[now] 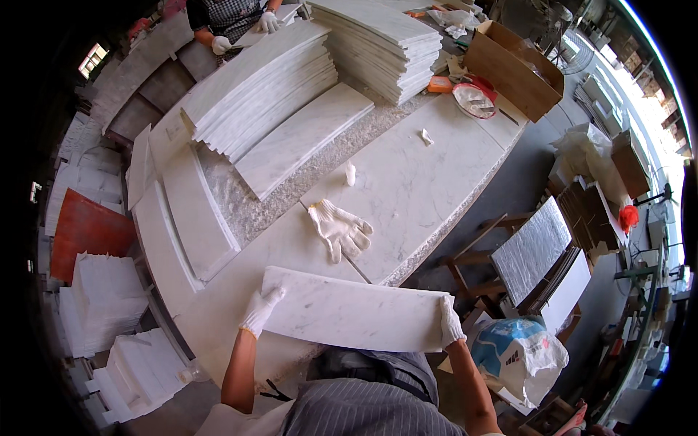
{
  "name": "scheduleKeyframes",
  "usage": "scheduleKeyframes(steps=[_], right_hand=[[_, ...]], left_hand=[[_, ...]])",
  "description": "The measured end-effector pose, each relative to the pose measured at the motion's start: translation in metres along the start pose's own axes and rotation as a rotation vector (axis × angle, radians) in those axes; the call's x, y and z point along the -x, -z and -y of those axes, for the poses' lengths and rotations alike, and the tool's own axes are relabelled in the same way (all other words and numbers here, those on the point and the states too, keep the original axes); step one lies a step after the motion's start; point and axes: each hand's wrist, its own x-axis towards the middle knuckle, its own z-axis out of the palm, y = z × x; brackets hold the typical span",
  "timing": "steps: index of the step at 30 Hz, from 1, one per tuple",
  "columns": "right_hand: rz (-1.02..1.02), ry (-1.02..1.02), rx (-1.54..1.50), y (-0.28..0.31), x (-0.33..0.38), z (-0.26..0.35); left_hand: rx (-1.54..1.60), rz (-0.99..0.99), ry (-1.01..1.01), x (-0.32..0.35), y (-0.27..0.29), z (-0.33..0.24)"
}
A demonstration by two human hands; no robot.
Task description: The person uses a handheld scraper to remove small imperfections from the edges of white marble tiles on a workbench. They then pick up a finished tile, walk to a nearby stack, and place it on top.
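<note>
A long white marble slab with faint grey veins (356,308) lies across the front of me, its far edge over the near end of the table. My left hand (262,309), in a white knit glove, is closed on the slab's left end. At the right end my right hand (451,320), gloved alike, grips the slab's short edge; its fingertips are partly hidden. Just beyond the slab, a loose white work glove (339,229) rests on the tabletop (414,196). Past it sits a small white crumpled piece (350,174).
Two tall stacks of marble slabs (254,87) (382,47) stand at the back, with a single slab (309,134) beside them. A cardboard box (512,69) and a red-rimmed bowl (474,100) occupy the far right corner. Another gloved person (236,18) works at the back left.
</note>
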Motion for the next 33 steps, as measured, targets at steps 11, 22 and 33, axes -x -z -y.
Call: scheduleKeyframes(steps=[11, 22, 33], right_hand=[[-0.068, -0.016, -0.052, -0.017, 0.019, -0.008], [-0.074, -0.036, -0.018, -0.024, 0.032, 0.013], [-0.18, 0.106, 0.347, -0.023, 0.046, 0.02]], left_hand=[[-0.514, -0.182, -0.175, 0.002, 0.009, -0.046], [-0.536, -0.306, -0.678, -0.098, -0.094, -0.142], [-0.214, -0.259, -0.684, -0.218, -0.225, -0.198]])
